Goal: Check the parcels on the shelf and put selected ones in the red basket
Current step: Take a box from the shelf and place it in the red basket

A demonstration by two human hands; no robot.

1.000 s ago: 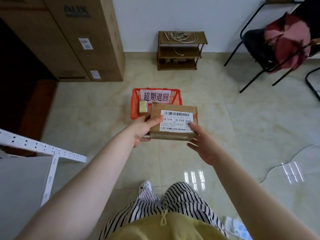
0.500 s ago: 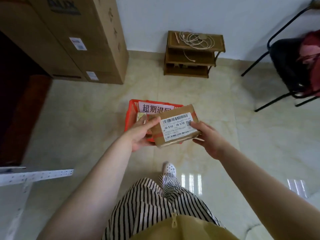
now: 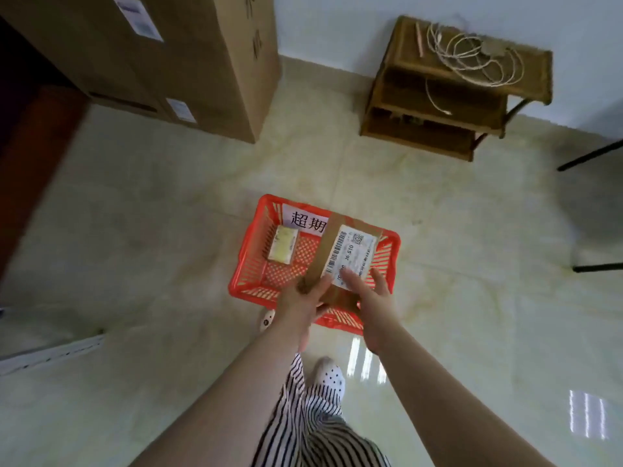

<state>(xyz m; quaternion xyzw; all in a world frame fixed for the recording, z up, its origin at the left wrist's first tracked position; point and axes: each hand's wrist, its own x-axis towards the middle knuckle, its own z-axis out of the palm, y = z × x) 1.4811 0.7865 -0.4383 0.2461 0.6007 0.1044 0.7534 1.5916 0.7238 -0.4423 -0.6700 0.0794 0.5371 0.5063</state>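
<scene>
A red plastic basket (image 3: 249, 264) with a white printed sign stands on the tiled floor in front of me. A small yellow parcel (image 3: 283, 245) lies inside it at the left. A brown cardboard parcel (image 3: 350, 254) with a white barcode label is over the basket's right half, turned lengthwise. My left hand (image 3: 300, 303) grips its near left corner. My right hand (image 3: 369, 291) holds its near right side, fingers spread on the label. Whether the parcel rests on the basket's bottom I cannot tell.
Large cardboard boxes (image 3: 175, 59) stand at the back left. A low wooden shelf (image 3: 448, 92) with coiled cable is against the wall at the back right. Black chair legs (image 3: 593, 210) are at the right edge. A white rack edge (image 3: 50, 352) shows at the left.
I have stepped closer and leaned over the basket. Both hands lowered the brown parcel from chest height down over the basket and turned it lengthwise.
</scene>
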